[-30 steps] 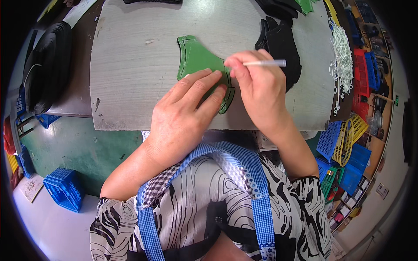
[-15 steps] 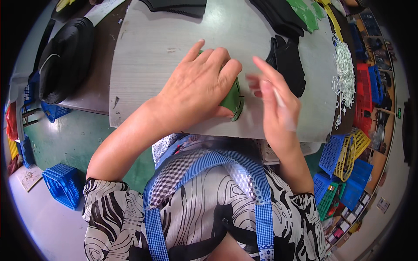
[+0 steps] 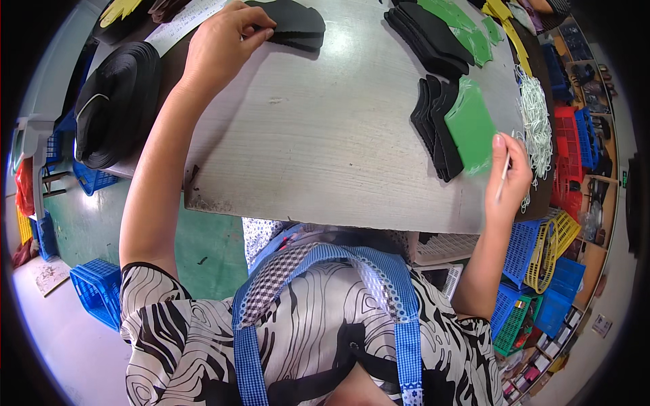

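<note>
My left hand [image 3: 227, 44] reaches to the far left of the table. Its thumb and fingers pinch the left end of a flat black cut piece [image 3: 291, 20] lying on a small stack. My right hand [image 3: 512, 177] is at the right side, closed round a thin white pen-like stick [image 3: 503, 179] that points down toward me. Its fingertips are by the right edge of a green cut piece [image 3: 468, 128], whose edges look blurred. The green piece lies beside and partly over a stack of black curved pieces [image 3: 437, 128]. Whether the fingers touch it I cannot tell.
A large black coiled strip [image 3: 118, 105] stands at the left. More stacked black pieces [image 3: 430, 37] and green pieces [image 3: 467, 30] lie at the far right. A bundle of white cord [image 3: 536, 125] hangs along the table's right edge. Blue baskets [image 3: 98, 291] stand on the floor.
My left hand has moved from the table's middle to the far-left black stack. The green piece it covered is now at the right by the black stack, and my right hand has moved right.
</note>
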`<state>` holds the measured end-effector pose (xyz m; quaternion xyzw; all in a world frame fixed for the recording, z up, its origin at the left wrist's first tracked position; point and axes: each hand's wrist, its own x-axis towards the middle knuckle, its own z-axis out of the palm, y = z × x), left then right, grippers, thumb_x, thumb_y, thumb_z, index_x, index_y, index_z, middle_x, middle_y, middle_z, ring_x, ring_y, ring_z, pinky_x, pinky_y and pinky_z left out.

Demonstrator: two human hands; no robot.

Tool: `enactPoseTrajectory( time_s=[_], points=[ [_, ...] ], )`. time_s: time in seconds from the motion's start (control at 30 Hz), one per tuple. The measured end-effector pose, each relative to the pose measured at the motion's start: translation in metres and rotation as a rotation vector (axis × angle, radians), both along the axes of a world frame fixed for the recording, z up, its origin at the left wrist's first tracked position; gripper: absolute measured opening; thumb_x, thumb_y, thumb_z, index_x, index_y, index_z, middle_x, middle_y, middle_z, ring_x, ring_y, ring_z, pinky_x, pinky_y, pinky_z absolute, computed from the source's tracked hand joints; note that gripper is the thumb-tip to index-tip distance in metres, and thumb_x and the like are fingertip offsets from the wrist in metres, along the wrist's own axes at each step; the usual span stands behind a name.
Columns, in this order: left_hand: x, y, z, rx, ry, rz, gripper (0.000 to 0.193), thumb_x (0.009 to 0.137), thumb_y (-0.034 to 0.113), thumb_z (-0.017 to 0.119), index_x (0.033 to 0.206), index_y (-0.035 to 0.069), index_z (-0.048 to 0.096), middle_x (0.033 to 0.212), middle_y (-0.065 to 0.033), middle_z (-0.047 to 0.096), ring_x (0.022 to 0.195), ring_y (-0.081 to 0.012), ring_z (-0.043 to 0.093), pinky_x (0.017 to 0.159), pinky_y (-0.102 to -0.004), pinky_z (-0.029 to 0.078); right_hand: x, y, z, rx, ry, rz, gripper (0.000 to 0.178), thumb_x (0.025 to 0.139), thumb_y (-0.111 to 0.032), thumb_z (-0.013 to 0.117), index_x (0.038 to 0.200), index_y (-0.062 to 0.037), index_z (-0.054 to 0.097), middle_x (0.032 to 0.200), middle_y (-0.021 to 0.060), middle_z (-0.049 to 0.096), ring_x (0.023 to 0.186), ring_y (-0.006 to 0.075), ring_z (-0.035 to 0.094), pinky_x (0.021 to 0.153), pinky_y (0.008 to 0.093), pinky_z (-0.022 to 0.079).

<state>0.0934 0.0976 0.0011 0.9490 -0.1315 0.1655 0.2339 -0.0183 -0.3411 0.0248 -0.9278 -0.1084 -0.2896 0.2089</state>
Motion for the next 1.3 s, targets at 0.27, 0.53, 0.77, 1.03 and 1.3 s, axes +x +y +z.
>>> enactPoseTrajectory(
  time_s=[0.27, 0.53, 0.77, 1.03, 1.3],
  points=[
    [-0.128, -0.065, 0.005, 0.065, -0.032, -0.492, 0.017, 0.081, 0.004, 0.075, 0.097, 0.01, 0.073, 0.112, -0.0031, 0.076, 0.096, -0.0259, 0.07, 0.093, -0.042, 0.054, -0.027, 0.071, 0.024, 0.767, 0.405, 0.077, 0.017, 0.099, -0.008, 0.074, 0.114, 0.0004, 0.072, 0.085, -0.0023, 0.067, 0.07, 0.0026, 0.054, 0.061, 0.0186, 0.042],
    [-0.179, -0.116, 0.006, -0.241, 0.073, -0.414, 0.04, 0.08, 0.018, 0.083, 0.117, 0.006, 0.073, 0.131, -0.0155, 0.065, 0.123, -0.0356, 0.063, 0.106, -0.0476, 0.053, -0.026, 0.124, -0.019, 0.579, 0.566, 0.245, 0.012, 0.095, -0.004, 0.076, 0.104, 0.001, 0.07, 0.089, 0.0108, 0.077, 0.076, 0.0114, 0.071, 0.072, 0.0251, 0.056],
    [-0.185, -0.118, -0.003, -0.173, 0.12, -0.341, 0.043, 0.082, 0.022, 0.082, 0.123, 0.01, 0.074, 0.138, -0.0159, 0.061, 0.132, -0.036, 0.059, 0.11, -0.047, 0.052, -0.014, 0.121, -0.017, 0.258, 0.378, 0.342, 0.027, 0.1, -0.02, 0.074, 0.115, -0.0003, 0.064, 0.088, 0.0102, 0.063, 0.076, 0.0198, 0.065, 0.07, 0.0341, 0.053],
    [-0.184, -0.117, -0.005, -0.164, 0.132, -0.341, 0.039, 0.084, 0.023, 0.081, 0.121, 0.012, 0.074, 0.138, -0.0149, 0.061, 0.132, -0.0351, 0.059, 0.111, -0.0467, 0.051, 0.012, 0.129, 0.001, 0.631, 0.615, 0.473, 0.026, 0.108, -0.024, 0.064, 0.109, 0.0011, 0.07, 0.093, 0.0068, 0.071, 0.083, 0.0111, 0.066, 0.075, 0.0246, 0.054],
    [-0.184, -0.119, -0.007, -0.164, 0.124, -0.316, 0.04, 0.079, 0.021, 0.082, 0.117, 0.014, 0.075, 0.138, -0.0142, 0.061, 0.133, -0.0347, 0.06, 0.113, -0.048, 0.05, 0.042, 0.166, -0.023, 0.165, 0.515, 0.716, 0.032, 0.107, -0.028, 0.06, 0.097, -0.0005, 0.074, 0.082, 0.0098, 0.069, 0.07, 0.0194, 0.065, 0.066, 0.0329, 0.052]
  ],
)
